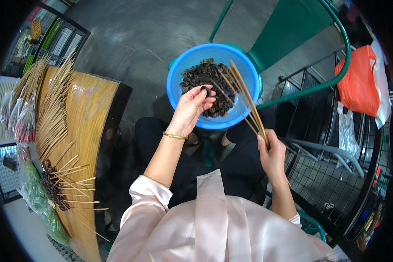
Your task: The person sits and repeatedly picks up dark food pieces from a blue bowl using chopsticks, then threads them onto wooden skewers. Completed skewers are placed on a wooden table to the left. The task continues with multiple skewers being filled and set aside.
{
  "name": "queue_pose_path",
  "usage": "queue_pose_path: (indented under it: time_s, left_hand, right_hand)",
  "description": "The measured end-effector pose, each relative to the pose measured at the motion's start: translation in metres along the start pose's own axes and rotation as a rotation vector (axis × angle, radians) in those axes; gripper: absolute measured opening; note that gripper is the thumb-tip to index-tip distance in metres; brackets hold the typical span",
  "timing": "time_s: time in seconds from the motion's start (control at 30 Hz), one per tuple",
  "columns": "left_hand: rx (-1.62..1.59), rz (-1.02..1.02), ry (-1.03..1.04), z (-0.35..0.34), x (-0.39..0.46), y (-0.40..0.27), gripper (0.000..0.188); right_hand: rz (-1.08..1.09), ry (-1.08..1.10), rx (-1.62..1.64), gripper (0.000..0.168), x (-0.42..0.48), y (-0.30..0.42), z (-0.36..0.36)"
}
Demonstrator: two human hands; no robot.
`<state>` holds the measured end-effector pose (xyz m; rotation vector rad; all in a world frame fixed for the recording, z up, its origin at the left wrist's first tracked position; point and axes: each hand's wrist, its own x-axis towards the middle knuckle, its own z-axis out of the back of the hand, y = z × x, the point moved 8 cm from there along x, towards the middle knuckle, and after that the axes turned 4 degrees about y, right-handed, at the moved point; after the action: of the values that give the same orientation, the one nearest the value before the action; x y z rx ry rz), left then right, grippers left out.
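Observation:
Over a blue plastic basin [175, 77], my left hand [195, 104] pinches a small dark piece of wood-ear fungus [205, 90] between thumb and fingers. A heap of similar dark fungus pieces [199, 73] fills much of the basin's middle. My right hand [272, 154] grips a loose bunch of thin wooden skewers [245, 88] by their lower ends. Their upper ends reach over the basin's right side. One skewer leans apart from the bunch, its tip close to my left fingers. Whether that tip touches the held piece cannot be made out.
At left, a wooden table [88, 104] bears many bare skewers [55, 111], skewers with dark pieces [50, 186] and a plastic bag of greens [37, 193]. A green metal chair [281, 32] is behind the basin. An orange bag [360, 78] hangs at right near metal racks [321, 98].

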<state>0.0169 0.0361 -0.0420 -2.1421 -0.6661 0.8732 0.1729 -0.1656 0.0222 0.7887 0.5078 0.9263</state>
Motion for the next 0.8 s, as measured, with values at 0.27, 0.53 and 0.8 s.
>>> queue_pose_path:
  time_s: [0.27, 0.53, 0.8]
  left_hand:
    - [-0.069, -0.152, -0.104, 0.014, 0.000, -0.021, 0.020]
    - [-0.025, -0.246, -0.174, 0.017, -0.008, -0.029, 0.024]
    - [0.306, -0.541, -0.253, 0.017, -0.012, -0.039, 0.021]
  right_hand:
    - [0.025, 0.090, -0.028, 0.008, -0.005, 0.019, -0.008]
    - [0.038, 0.075, -0.066, 0.008, -0.001, 0.026, -0.014]
    - [0.033, 0.058, -0.035, 0.006, -0.002, 0.031, -0.023]
